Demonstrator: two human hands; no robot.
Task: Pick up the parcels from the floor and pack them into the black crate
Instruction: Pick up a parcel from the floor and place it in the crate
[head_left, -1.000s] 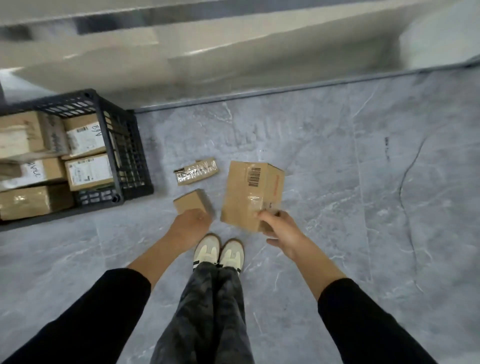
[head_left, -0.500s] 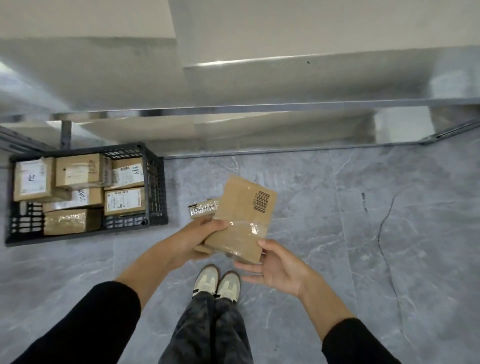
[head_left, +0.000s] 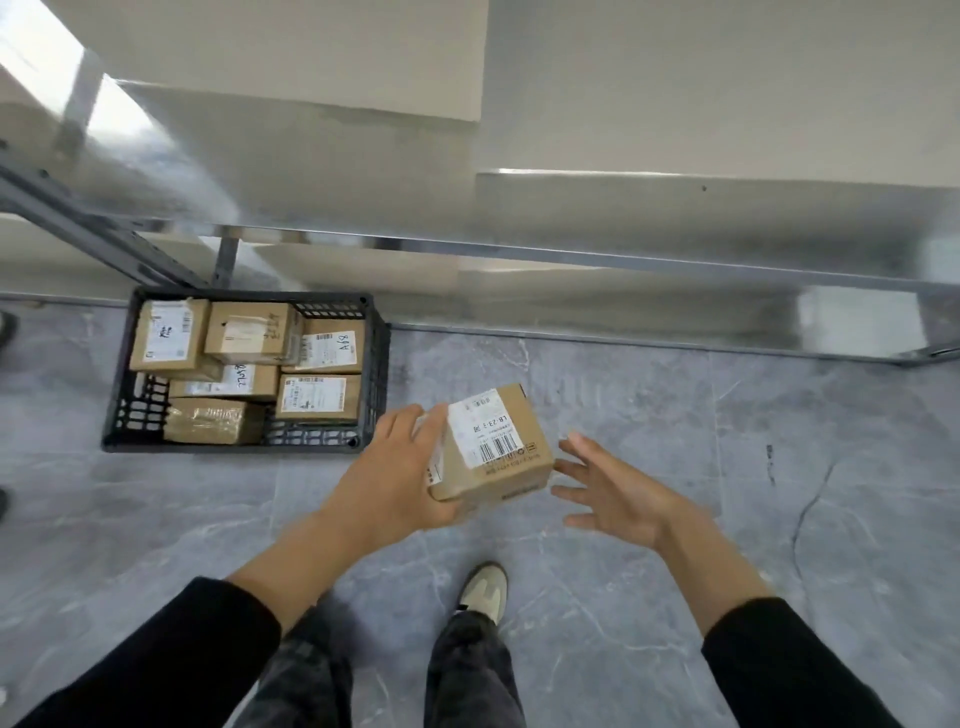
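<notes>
My left hand grips a brown cardboard parcel with a white barcode label on top, held in the air above the grey floor. My right hand is just to the right of the parcel, fingers spread, not touching it. The black crate stands on the floor to the left, beyond my left hand, and holds several brown labelled parcels. The small parcels seen on the floor earlier are hidden behind my hand and the box.
A metal shelf rack runs across the back, its lower rail just behind the crate. My legs and a white shoe are below the hands. Grey marble floor stretches to the right.
The parcel came off the floor and turned label-up. It passed from my right hand into my left, and my right hand let go. My view rose and the crate shifted right.
</notes>
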